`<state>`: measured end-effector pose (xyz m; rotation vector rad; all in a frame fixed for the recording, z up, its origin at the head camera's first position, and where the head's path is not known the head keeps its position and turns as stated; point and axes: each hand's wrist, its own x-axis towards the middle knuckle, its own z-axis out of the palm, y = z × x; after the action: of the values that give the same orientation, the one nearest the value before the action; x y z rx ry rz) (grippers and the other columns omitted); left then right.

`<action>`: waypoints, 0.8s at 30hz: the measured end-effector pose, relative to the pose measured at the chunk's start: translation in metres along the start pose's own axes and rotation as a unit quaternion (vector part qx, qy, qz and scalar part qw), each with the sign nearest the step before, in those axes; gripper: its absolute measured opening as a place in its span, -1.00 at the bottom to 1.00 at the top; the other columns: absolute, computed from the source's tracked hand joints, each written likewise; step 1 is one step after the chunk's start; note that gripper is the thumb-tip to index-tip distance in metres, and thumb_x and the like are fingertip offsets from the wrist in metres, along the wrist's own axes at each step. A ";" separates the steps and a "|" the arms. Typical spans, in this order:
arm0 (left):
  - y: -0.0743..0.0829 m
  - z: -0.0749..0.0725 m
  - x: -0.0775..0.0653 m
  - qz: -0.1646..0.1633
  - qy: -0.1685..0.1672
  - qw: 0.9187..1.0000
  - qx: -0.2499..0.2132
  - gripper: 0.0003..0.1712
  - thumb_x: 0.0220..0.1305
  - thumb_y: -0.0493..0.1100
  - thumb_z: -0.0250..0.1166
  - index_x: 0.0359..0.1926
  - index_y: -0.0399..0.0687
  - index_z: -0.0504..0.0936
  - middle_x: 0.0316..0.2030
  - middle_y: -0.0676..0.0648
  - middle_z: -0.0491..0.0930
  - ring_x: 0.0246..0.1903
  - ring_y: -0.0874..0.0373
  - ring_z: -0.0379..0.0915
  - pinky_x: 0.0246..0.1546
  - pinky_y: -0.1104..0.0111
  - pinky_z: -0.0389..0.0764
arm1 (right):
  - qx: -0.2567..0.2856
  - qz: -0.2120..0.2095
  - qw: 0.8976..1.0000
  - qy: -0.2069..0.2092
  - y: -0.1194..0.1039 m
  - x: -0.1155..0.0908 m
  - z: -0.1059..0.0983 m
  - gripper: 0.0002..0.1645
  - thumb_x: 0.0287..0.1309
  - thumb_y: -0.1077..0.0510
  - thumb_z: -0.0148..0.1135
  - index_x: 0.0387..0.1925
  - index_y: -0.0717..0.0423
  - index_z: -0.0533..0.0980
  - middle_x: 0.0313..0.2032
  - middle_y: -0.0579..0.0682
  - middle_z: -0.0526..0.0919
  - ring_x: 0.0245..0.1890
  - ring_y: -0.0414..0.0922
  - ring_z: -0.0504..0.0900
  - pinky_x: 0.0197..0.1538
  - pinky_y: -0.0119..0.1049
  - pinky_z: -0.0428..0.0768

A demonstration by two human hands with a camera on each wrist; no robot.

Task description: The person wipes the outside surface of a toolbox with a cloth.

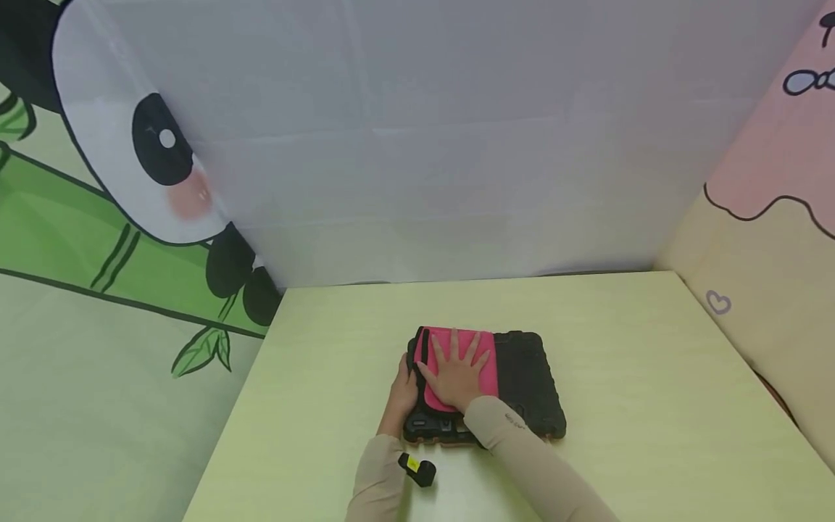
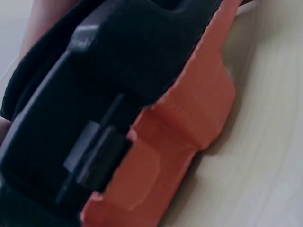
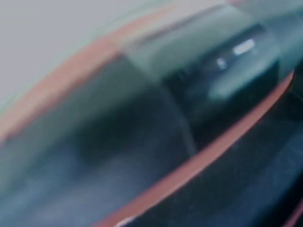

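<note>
A flat black plastic case [image 1: 528, 380] lies on the table, its lower shell orange in the left wrist view, where a dark latch [image 2: 102, 153] shows on its side. On its top left part lies a pink panel or pouch [image 1: 485, 395] edged in black. My right hand [image 1: 457, 378] rests palm down on the pink piece with its fingers spread. Along the case's left edge, my left hand [image 1: 401, 395] touches the side with its fingers pointing away from me; part of it is hidden. The right wrist view is blurred, with dark glossy surfaces and reddish strips.
The case stands near the middle of a pale wooden table [image 1: 326, 377]. Next to the left sleeve [image 1: 378, 478] is a small black device [image 1: 420, 471] with a yellow label. A white cloth wall [image 1: 443, 181] rises behind the table, with printed panels on both sides.
</note>
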<state>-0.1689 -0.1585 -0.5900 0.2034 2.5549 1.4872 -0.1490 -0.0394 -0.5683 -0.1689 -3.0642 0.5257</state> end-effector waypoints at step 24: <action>0.004 0.001 -0.001 -0.042 0.016 0.999 -0.003 -0.26 0.42 0.12 -0.19 0.39 -0.31 -0.04 0.33 -0.38 0.08 0.32 -0.28 0.02 0.29 -0.06 0.11 | 0.000 0.035 0.999 -0.021 0.066 0.000 -0.025 -0.08 0.14 -0.46 -0.22 0.43 -0.22 -0.14 0.43 0.20 -0.24 0.33 0.43 -0.47 0.20 0.47 -0.35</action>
<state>-0.1680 -0.1563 -0.5869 0.0705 2.5504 1.4782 -0.1415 0.0304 -0.5666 -0.2678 -3.1093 0.5400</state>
